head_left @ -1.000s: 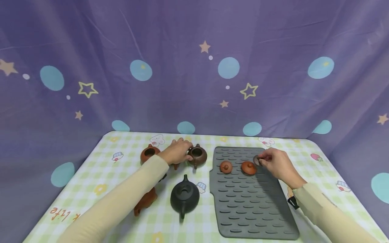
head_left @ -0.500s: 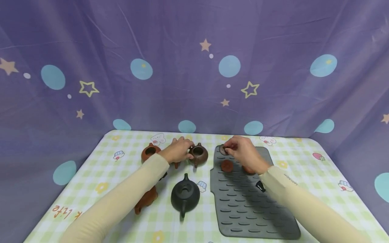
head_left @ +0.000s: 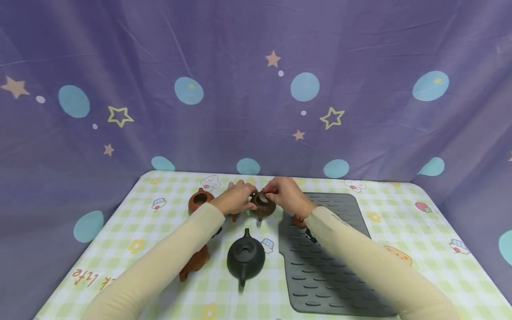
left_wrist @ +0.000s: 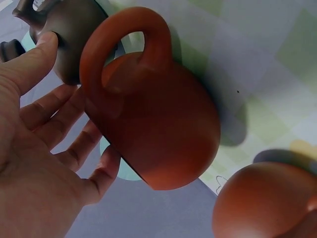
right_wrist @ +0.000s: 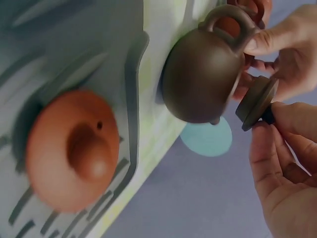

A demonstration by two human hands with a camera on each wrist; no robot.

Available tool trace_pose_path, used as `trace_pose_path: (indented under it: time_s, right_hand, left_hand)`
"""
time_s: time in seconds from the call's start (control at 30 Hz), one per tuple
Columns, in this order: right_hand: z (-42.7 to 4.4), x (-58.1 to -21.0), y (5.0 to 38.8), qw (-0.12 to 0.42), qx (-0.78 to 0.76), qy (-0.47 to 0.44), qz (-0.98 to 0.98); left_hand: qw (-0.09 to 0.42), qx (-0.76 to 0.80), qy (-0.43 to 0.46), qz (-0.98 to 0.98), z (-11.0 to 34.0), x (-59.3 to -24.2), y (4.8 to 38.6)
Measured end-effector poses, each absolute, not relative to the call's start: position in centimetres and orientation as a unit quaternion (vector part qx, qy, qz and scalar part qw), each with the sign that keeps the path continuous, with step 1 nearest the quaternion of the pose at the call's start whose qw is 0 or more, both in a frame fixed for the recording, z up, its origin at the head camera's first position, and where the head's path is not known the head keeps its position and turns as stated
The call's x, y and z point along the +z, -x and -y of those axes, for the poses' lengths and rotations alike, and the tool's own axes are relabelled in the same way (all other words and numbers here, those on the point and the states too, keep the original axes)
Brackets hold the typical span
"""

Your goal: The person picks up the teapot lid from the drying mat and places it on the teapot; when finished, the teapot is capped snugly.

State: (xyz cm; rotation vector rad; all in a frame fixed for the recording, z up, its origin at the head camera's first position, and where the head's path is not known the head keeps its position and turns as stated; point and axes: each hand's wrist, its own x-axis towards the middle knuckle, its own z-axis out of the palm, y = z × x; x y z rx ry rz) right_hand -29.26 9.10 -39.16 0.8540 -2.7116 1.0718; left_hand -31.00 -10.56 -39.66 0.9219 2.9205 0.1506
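In the head view, my left hand (head_left: 236, 198) grips the side of a brown teapot (head_left: 263, 210). The left wrist view shows its thumb against the brown teapot (left_wrist: 74, 34), beside an orange teapot (left_wrist: 163, 119). My right hand (head_left: 288, 195) is at the teapot's mouth. Seen from the right wrist, the right hand (right_wrist: 292, 173) pinches a brown lid (right_wrist: 255, 101) by its knob; the lid is tilted, apart from the teapot's body (right_wrist: 198, 74). The left hand (right_wrist: 297, 49) is behind them.
A black teapot (head_left: 246, 260) stands nearer the front. Reddish teapots (head_left: 197, 261) are at the left, another (head_left: 198, 201) farther back. On the grey mat (head_left: 308, 275) an orange lid (right_wrist: 74, 153) lies near the left edge, partly hidden by the right arm in the head view.
My right hand has carried the brown lid leftward from the mat's right side, over the mat, to the brown teapot. The left hand has stayed at the teapot.
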Motion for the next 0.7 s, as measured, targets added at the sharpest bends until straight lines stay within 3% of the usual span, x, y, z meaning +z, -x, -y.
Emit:
trace_pose_path:
  time_s: [0.7]
  right_hand:
    - [-7.2, -40.5, 30.5, 0.038, 0.337, -0.27, 0.901]
  left_hand:
    - [0.04, 0.063, -0.292, -0.954, 10.4, -39.5, 30.8]
